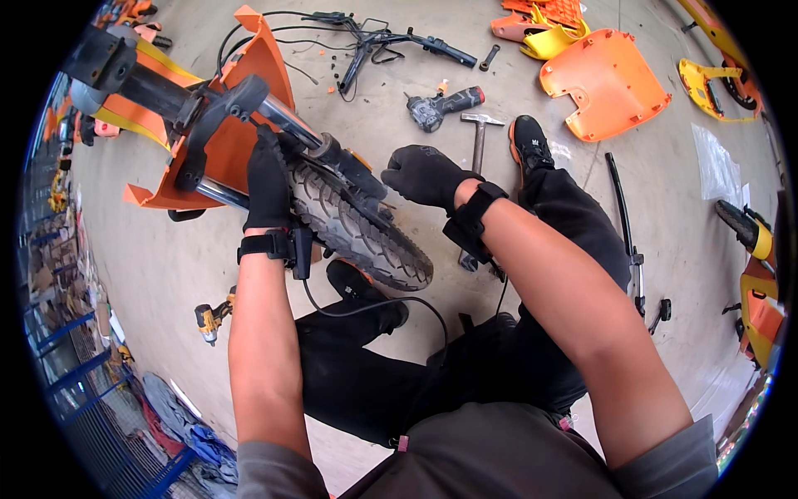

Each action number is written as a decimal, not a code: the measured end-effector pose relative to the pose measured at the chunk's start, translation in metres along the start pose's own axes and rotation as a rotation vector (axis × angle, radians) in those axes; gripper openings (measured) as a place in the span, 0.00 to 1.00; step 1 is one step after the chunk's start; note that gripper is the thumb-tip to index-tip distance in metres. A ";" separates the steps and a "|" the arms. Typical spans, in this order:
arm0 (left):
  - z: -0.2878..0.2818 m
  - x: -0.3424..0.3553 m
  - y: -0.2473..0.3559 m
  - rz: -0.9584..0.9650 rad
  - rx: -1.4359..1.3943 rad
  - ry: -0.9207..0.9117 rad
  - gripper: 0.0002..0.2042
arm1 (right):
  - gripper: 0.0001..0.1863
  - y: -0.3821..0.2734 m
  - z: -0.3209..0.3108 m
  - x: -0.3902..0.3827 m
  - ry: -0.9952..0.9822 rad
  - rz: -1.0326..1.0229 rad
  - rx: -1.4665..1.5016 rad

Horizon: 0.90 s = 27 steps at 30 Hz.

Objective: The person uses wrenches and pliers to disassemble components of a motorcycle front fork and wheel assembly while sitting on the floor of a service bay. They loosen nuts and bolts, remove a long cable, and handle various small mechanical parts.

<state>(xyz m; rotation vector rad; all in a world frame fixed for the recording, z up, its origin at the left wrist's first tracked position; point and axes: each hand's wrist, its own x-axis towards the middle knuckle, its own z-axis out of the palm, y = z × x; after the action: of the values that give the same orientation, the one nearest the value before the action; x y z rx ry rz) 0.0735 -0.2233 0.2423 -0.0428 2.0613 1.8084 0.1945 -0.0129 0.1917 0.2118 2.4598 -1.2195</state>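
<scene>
A front fork assembly (278, 116) with black clamps, silver tubes, a treaded tyre (357, 233) and an orange shroud (266, 58) leans across the left half of the head view. My left hand (266, 179), in a black glove, is closed on the fork beside the tyre's upper end. My gloved right hand (424, 175) is curled closed just right of the fork's lower end; what its fingers hold, if anything, is hidden. A hammer (480, 137) lies on the floor beyond it, near a grey-black cordless drill (440, 108).
Black handlebar parts (391, 46) with cables lie ahead. Orange panels (603, 83), a yellow part (698, 87) and a black tube (623, 200) lie rightward. A yellow driver (212, 320) sits by my left forearm. Blue racks (71, 324) line the left. My feet (532, 145) flank the work.
</scene>
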 end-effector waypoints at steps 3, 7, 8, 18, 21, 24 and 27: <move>0.004 -0.003 0.001 0.047 -0.020 -0.003 0.24 | 0.20 0.012 0.014 0.008 0.011 0.050 0.000; 0.007 -0.006 0.004 0.007 -0.083 -0.035 0.24 | 0.15 0.025 0.022 0.034 -0.002 -0.181 -0.072; 0.007 -0.006 0.005 -0.001 -0.104 -0.038 0.24 | 0.14 0.030 0.017 0.049 -0.020 -0.315 -0.109; -0.011 -0.003 -0.004 0.337 0.286 -0.057 0.25 | 0.14 0.059 0.066 0.175 -0.679 -0.279 0.567; -0.015 -0.004 0.000 0.288 0.432 -0.068 0.26 | 0.15 0.062 0.081 0.185 -0.859 -0.203 0.677; -0.014 -0.003 -0.001 0.181 0.252 -0.086 0.26 | 0.13 0.064 0.085 0.189 -0.893 -0.327 0.638; -0.013 -0.003 -0.007 0.189 0.223 -0.042 0.26 | 0.12 0.066 0.092 0.192 -0.794 -0.542 0.490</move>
<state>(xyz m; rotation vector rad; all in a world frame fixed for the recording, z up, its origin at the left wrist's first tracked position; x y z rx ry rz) 0.0742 -0.2379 0.2375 0.2573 2.2885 1.6539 0.0640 -0.0526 0.0155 -0.7216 1.5349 -1.6847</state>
